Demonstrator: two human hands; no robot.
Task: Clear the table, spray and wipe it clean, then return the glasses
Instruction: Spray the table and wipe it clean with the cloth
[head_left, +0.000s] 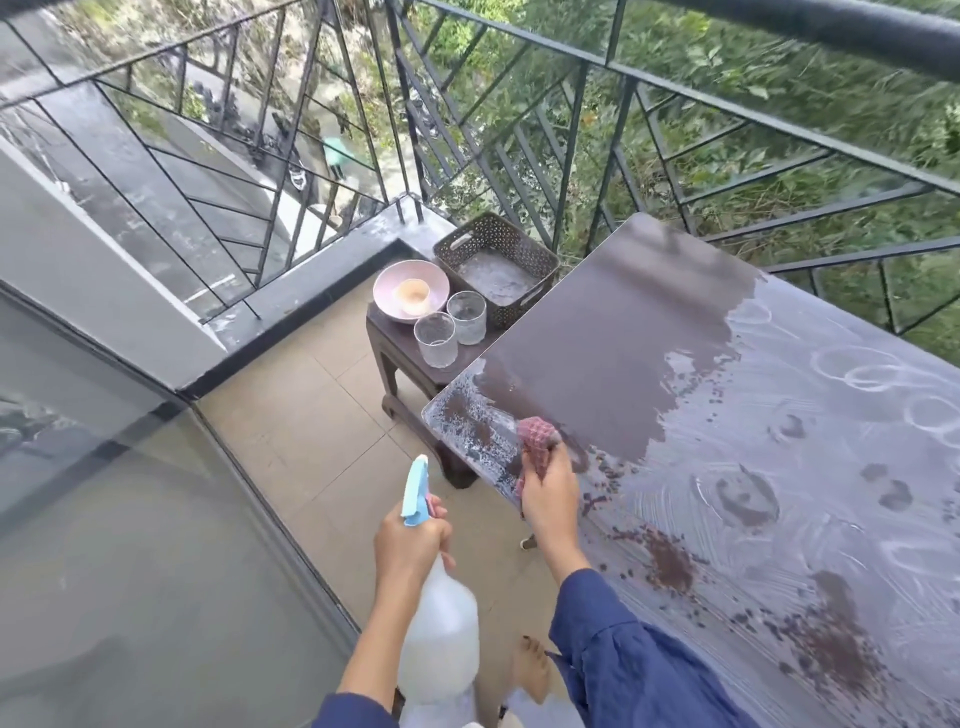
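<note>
The left hand (410, 540) gripped the translucent, blue-triggered plastic spray bottle (439, 618) at its neck. Two clear ribbed glasses (436, 339) stood on a dark low stool (400, 343), far left: fragile, probably slick, best grasped round the sides. The right hand (550, 493) clutched a pink checked cloth (537, 441) on the wet brown tabletop (623, 332), at its near-left corner.

A: Cut off: the table (613, 332) runs out at the right and bottom edges; the spray bottle (441, 618) has an indistinct base near the bottom edge.
B: Hidden: lower cloth (537, 436) inside right hand (550, 501); stool (402, 353) right side behind table's left corner. Blurred: foliage (779, 62). Too small: figure (333, 153) on street below.
</note>
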